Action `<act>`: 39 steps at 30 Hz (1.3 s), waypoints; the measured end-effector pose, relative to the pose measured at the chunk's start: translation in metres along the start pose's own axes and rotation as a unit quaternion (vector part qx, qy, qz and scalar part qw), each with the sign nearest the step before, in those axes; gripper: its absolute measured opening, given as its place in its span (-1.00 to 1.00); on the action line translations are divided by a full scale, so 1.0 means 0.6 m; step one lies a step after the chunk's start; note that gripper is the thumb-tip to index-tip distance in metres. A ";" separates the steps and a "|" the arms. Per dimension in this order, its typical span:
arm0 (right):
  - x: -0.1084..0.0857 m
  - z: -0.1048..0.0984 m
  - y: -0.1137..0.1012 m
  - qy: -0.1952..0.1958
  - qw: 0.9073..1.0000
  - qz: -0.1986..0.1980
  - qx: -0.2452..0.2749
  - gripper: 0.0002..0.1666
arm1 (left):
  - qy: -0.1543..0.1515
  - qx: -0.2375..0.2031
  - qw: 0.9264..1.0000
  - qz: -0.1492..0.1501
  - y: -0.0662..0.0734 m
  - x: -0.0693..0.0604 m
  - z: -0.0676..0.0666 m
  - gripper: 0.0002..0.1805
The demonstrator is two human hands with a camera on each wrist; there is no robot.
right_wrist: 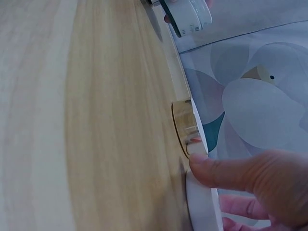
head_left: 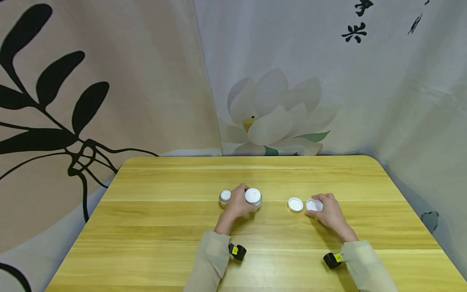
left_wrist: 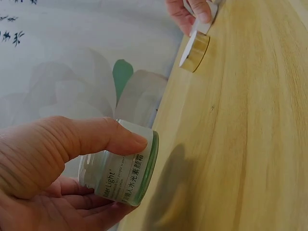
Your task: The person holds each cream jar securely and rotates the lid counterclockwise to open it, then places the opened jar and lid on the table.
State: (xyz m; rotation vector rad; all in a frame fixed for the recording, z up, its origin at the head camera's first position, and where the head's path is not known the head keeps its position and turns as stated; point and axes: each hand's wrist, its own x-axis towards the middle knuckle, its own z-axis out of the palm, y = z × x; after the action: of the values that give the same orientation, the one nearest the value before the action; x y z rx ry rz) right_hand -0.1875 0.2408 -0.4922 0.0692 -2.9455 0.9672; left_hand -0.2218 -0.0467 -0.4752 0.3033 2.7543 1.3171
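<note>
My left hand (head_left: 238, 204) grips a glass cosmetic jar (head_left: 253, 195) with a white top. In the left wrist view the thumb presses the printed label of this jar (left_wrist: 127, 171), and its shadow falls apart from it on the wood. A smaller jar (head_left: 224, 196) with a white top stands just left of that hand, partly behind it. On the right, my right hand (head_left: 330, 211) pinches a white lid (head_left: 314, 205) by its edge, low at the tabletop. Beside this lid lies a gold-sided lid (head_left: 295, 205), white face up, also seen as a gold-sided lid (right_wrist: 184, 120) in the right wrist view.
Everything stands on a light wooden table (head_left: 164, 251) with rounded far corners. Behind it hangs a printed curtain (head_left: 153, 81) with leaves and a lotus. Each sleeve has a small black camera (head_left: 238, 252) at the wrist.
</note>
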 end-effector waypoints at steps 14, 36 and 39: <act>0.001 0.000 -0.001 0.001 1.000 0.001 -0.003 -0.35 | -0.013 0.023 1.000 -0.003 0.002 0.002 0.005 -0.35; 0.001 0.004 0.004 0.004 1.000 -0.002 -0.006 -0.35 | -0.019 0.026 0.999 -0.014 -0.004 0.002 0.024 -0.37; 0.001 0.004 0.005 0.005 1.000 -0.002 -0.005 -0.35 | -0.017 0.035 0.999 -0.012 -0.004 0.001 0.024 -0.37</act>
State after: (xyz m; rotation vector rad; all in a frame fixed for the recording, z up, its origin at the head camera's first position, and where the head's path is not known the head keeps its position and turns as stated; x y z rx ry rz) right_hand -0.1881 0.2416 -0.4960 0.0696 -2.9400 0.9494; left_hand -0.2207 -0.0368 -0.4863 0.2928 2.7713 1.2002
